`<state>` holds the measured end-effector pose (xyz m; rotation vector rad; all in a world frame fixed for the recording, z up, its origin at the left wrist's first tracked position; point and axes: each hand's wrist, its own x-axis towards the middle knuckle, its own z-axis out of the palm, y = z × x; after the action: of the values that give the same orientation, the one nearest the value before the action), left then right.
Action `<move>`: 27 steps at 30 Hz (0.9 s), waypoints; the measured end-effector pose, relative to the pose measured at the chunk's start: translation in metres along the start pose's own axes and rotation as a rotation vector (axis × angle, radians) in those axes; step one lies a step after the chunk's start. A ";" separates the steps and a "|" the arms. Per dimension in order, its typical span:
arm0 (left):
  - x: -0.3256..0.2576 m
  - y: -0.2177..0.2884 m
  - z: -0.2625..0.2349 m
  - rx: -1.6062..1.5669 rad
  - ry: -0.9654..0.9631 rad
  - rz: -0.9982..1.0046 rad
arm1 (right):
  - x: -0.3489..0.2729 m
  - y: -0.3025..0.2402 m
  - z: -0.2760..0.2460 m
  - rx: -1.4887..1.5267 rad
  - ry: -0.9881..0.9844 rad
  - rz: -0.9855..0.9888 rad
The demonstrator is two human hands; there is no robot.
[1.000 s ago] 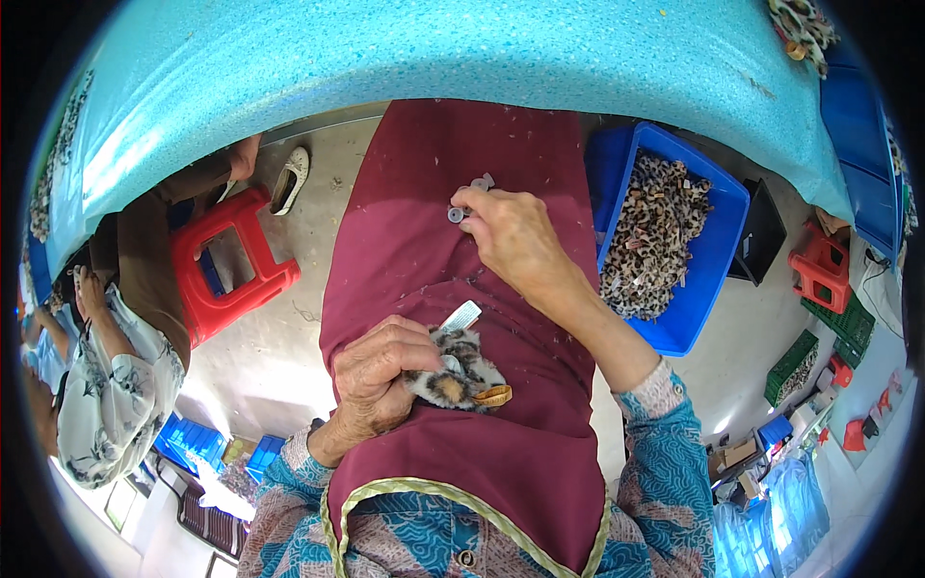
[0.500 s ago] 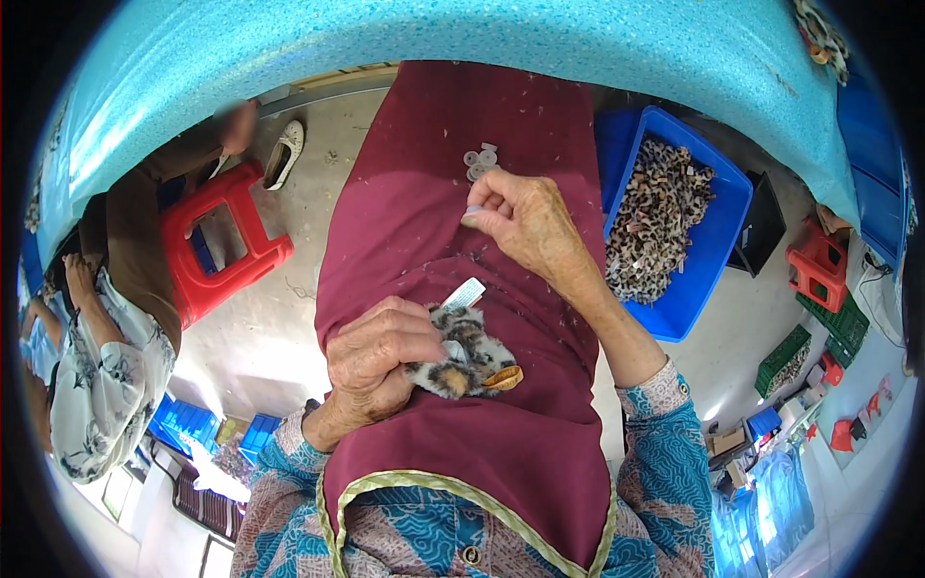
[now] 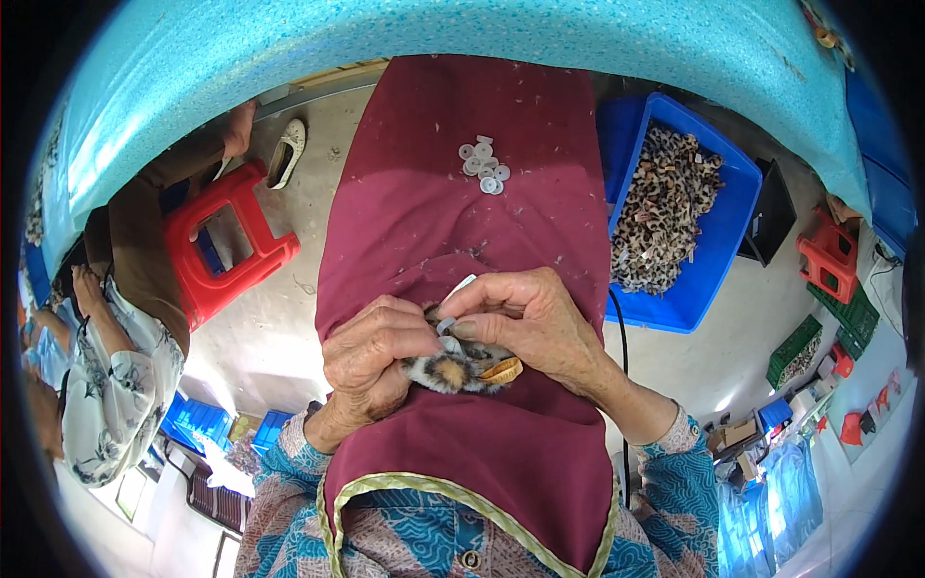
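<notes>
In my lap, on the maroon apron [image 3: 472, 443], lies a small leopard-spotted plush piece [image 3: 448, 374] with a tan tab at its right and a white label partly hidden behind my fingers. My left hand [image 3: 371, 356] is closed on its left side. Thumb and forefinger of my right hand [image 3: 540, 323] pinch a small translucent plastic washer [image 3: 444, 328] against the top of the plush, beside the left fingertips. Farther up the apron rests a loose cluster of similar whitish washers [image 3: 485, 166].
A blue bin [image 3: 718, 250] full of spotted plush pieces [image 3: 665, 207] stands at the right. The speckled turquoise table cover [image 3: 462, 29] spans the far edge. At left are a red stool [image 3: 231, 241] and a seated person [image 3: 116, 385]. A black cable [image 3: 623, 385] hangs by my right forearm.
My right hand has come down and nearer from beside the washer cluster to the plush, carrying one washer. The left hand keeps its hold in about the same place.
</notes>
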<state>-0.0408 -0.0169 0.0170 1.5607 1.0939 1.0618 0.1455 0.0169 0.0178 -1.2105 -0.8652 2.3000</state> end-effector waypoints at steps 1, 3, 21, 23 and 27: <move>0.000 0.000 0.000 0.001 -0.003 -0.002 | -0.001 0.001 0.000 0.035 0.011 0.024; 0.001 -0.001 0.001 0.000 0.010 -0.015 | -0.002 0.002 0.000 0.073 0.026 0.046; 0.001 0.006 0.002 0.054 0.004 -0.175 | -0.007 0.019 0.006 0.162 0.067 -0.071; 0.008 0.016 0.007 0.092 0.020 -0.277 | -0.007 0.017 0.007 0.141 0.111 -0.101; 0.015 0.013 0.009 0.121 -0.124 -0.372 | -0.005 0.020 0.006 0.183 0.191 -0.060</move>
<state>-0.0267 -0.0069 0.0299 1.4219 1.3178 0.6508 0.1418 -0.0027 0.0100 -1.2793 -0.6004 2.1228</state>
